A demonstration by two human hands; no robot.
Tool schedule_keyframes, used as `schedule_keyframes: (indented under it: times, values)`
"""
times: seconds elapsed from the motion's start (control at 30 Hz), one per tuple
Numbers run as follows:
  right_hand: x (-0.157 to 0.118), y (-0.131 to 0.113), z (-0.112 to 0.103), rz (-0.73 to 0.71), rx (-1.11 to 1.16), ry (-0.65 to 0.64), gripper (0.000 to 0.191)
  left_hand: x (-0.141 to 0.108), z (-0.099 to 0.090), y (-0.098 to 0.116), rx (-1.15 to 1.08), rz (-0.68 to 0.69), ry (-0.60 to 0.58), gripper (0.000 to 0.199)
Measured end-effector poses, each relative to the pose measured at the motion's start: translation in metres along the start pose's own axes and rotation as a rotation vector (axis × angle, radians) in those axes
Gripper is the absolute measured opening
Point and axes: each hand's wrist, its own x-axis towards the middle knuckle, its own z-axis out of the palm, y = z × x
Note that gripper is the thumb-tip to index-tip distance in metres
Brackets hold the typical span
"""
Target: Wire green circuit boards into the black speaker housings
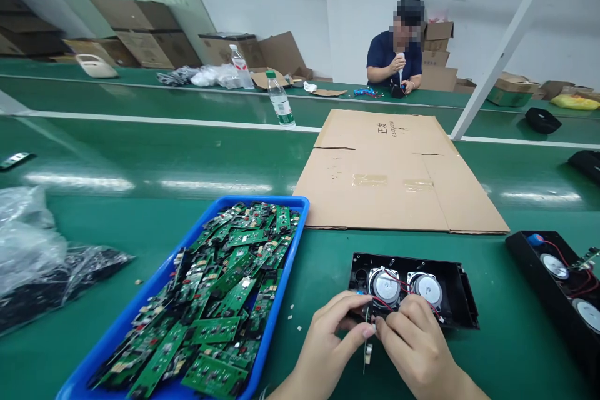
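My left hand (330, 340) pinches a circuit board (365, 359), which is turned edge-on to me with a pale connector on its side. Right beside it, my right hand (417, 340) has thumb and fingers closed at the board's edge; what they grip is hidden. Just beyond both hands lies a black speaker housing (457, 300) with two round silver speakers (386, 286) and red and black wires (391, 275). To the left, a blue tray (276, 319) holds a heap of green circuit boards (215, 331).
A second black housing (539, 287) with speakers and wires sits at the right. Flattened cardboard (398, 169) lies beyond the hands, near a water bottle (281, 103). Plastic bags (32, 250) lie at left. Across the bench, a person (394, 59) works with a white tool.
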Motion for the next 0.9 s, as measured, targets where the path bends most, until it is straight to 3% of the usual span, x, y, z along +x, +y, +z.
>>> schedule_keyframes:
  times: [0.13,0.33,0.47,0.67,0.9]
  values:
    - [-0.001,-0.001,0.003,0.004,0.030,0.004,0.022,0.000,-0.001,0.002,0.009,-0.003,-0.018,0.020]
    - [0.007,-0.002,-0.004,0.104,0.037,0.105,0.014,0.001,-0.002,0.005,-0.261,-0.186,-0.024,0.029]
    - [0.009,-0.001,-0.006,0.130,0.128,0.177,0.015,-0.001,-0.002,0.002,-0.300,-0.271,-0.012,0.037]
    - [0.005,0.000,0.000,0.138,0.251,0.186,0.016,-0.004,-0.002,-0.002,-0.232,-0.296,-0.002,0.038]
    - [0.007,-0.004,0.003,0.162,0.272,0.205,0.016,-0.003,0.000,-0.008,-0.334,-0.300,-0.038,0.034]
